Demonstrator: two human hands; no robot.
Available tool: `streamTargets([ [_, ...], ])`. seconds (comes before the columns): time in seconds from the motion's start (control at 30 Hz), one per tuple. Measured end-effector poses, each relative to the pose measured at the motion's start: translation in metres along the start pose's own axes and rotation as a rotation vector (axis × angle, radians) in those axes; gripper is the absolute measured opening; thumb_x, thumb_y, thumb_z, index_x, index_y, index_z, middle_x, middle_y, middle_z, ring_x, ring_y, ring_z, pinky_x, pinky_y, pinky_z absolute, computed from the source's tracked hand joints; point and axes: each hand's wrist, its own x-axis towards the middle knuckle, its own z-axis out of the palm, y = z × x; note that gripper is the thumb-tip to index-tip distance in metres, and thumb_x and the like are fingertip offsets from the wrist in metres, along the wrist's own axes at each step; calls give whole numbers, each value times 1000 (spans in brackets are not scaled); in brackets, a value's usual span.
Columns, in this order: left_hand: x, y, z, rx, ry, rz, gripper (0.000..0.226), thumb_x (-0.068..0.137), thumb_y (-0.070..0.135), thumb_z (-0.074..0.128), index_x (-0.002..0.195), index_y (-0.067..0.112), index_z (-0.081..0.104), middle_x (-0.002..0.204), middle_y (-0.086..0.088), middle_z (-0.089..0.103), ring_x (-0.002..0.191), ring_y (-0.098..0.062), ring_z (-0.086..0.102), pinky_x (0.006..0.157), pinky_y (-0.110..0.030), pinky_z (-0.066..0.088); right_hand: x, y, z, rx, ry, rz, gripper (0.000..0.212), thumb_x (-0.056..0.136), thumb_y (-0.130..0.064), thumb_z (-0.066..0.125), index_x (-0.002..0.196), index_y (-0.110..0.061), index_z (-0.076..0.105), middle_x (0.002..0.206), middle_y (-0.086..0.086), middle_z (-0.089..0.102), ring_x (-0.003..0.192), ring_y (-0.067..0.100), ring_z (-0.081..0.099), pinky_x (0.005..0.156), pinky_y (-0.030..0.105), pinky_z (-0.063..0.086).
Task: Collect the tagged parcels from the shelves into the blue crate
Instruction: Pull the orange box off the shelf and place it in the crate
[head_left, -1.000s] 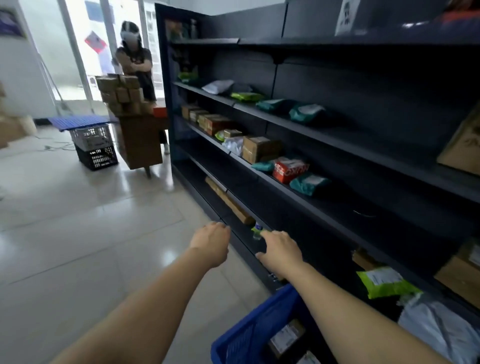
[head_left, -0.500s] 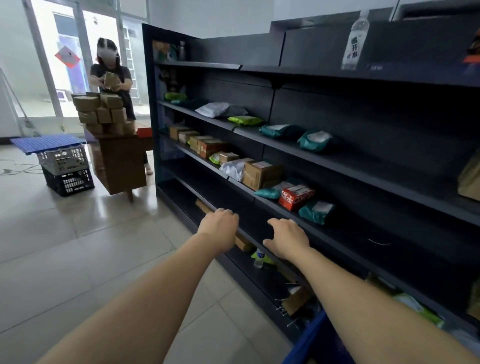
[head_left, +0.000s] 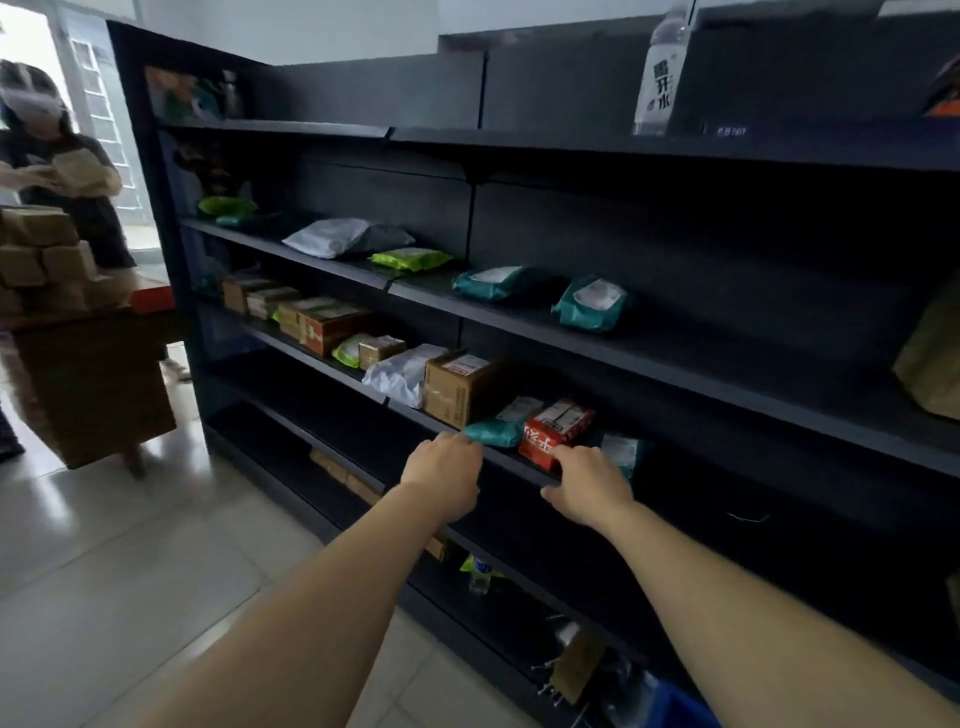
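both hands have been brought up and forward since the earlier frames, to the front lip of the shelf that carries a red parcel (head_left: 556, 428). the blue crate (head_left: 680, 709), which showed labelled parcels inside a second ago, has been left almost out of view.

head view: the left hand (head_left: 441, 467) is laid at the shelf lip with its fingers (head_left: 460, 441) bent downward. a teal parcel (head_left: 491, 434) lies just beyond them, touching or very nearly so. the right hand (head_left: 587, 486) is stretched forward, and its fingers (head_left: 574, 454) are set against the foot of the red parcel. a second teal parcel (head_left: 621, 449) is half hidden just beyond and to the right of them. the fingertips of both hands are covered by the backs of the hands, so it cannot be told whether anything is gripped; nothing is seen lifted.

the collecting is judged to be far from finished. many parcels are left on the shelves (head_left: 727, 364). a cardboard box (head_left: 457, 384) and a white bag (head_left: 400, 371) stand just left of the left fingers, with more boxes further left. green, white and teal bags lie on the level above the fingers. white labels are seen on most of them.

only a corner of the crate is shown, well below the right fingers, so its contents cannot be made out.

far to the left of the fingers, another person (head_left: 62, 171) is seen behind stacked boxes (head_left: 36, 260) on a desk (head_left: 93, 384).
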Motion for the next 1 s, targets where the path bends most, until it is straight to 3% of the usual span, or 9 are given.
streamTargets([
  [0.17, 63, -11, 17, -43, -12, 81, 42, 91, 27, 60, 129, 14, 50, 129, -7, 52, 121, -26, 48, 96, -38, 44, 47, 14, 16, -9, -17, 86, 49, 88, -40, 62, 130, -17, 51, 123, 7, 56, 114, 25, 52, 85, 34, 48],
  [0.33, 122, -19, 39, -82, -32, 169, 34, 90, 22, 60, 123, 14, 53, 126, -8, 54, 118, -25, 50, 95, -38, 48, 84, 26, 30, 25, -5, 214, 32, 89, -36, 61, 114, -17, 57, 115, 6, 59, 105, 24, 56, 82, 35, 52],
  [0.43, 155, -16, 52, -95, -67, 229, 35, 89, 24, 60, 122, 13, 54, 125, -9, 54, 117, -27, 51, 96, -41, 48, 99, 35, 38, 21, -12, 280, 33, 88, -35, 61, 115, -18, 58, 116, 6, 60, 107, 24, 56, 84, 36, 52],
  [0.67, 214, 19, 82, -129, -120, 370, 41, 89, 22, 58, 128, 11, 53, 129, -12, 54, 119, -30, 50, 97, -43, 48, 126, 72, 56, 34, -23, 430, 43, 87, -35, 60, 127, -21, 54, 123, 6, 58, 115, 26, 50, 87, 35, 48],
  [1.0, 296, 77, 148, -164, -267, 387, 31, 89, 13, 56, 120, 10, 55, 122, -10, 54, 115, -28, 52, 90, -39, 50, 181, 157, 106, 142, -103, 506, 27, 86, -31, 59, 111, -20, 60, 110, 4, 64, 103, 25, 56, 80, 34, 51],
])
